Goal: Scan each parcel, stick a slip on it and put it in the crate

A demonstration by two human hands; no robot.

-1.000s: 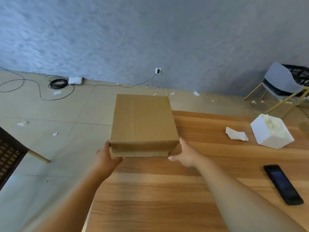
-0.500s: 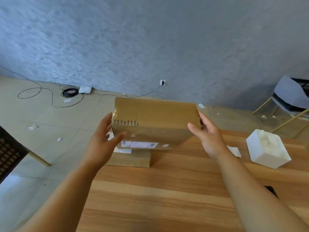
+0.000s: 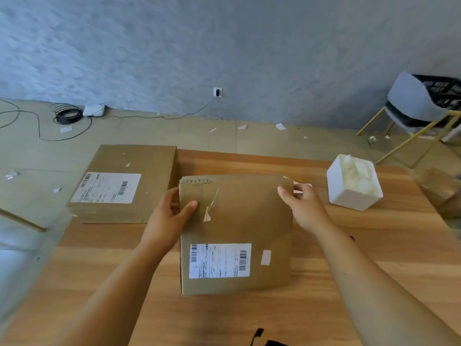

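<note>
Left hand [image 3: 166,216] is clamped on the upper left edge of the cardboard parcel [image 3: 247,221], thumb pressed flat on the top face, the other fingers [image 3: 172,196] wrapped round the side. Right hand [image 3: 303,206] grips the upper right corner, fingers curled over the far edge and thumb on the face, so both hands are pinching the parcel between them. The parcel lies with its label side up in the middle of the wooden tabletop [image 3: 361,258]; whether its far edge is lifted off the wood or resting, I cannot tell. A white shipping label [image 3: 220,260] with barcodes sits on the near half of it, a small pale sticker [image 3: 266,257] just beside the label, and a loose strip of tape [image 3: 210,208] hangs near the left thumb. Over at the far left corner of the tabletop, a second flat cardboard parcel [image 3: 149,166] rests on a stack, with its own white label [image 3: 106,187] facing up. To the right, well apart from the hands, stands a white foam block [image 3: 354,186]. Beyond the tabletop, a grey chair [image 3: 411,101] with yellow legs stands by the wall, and a coil of black cable [image 3: 67,115] lies on the floor.
</note>
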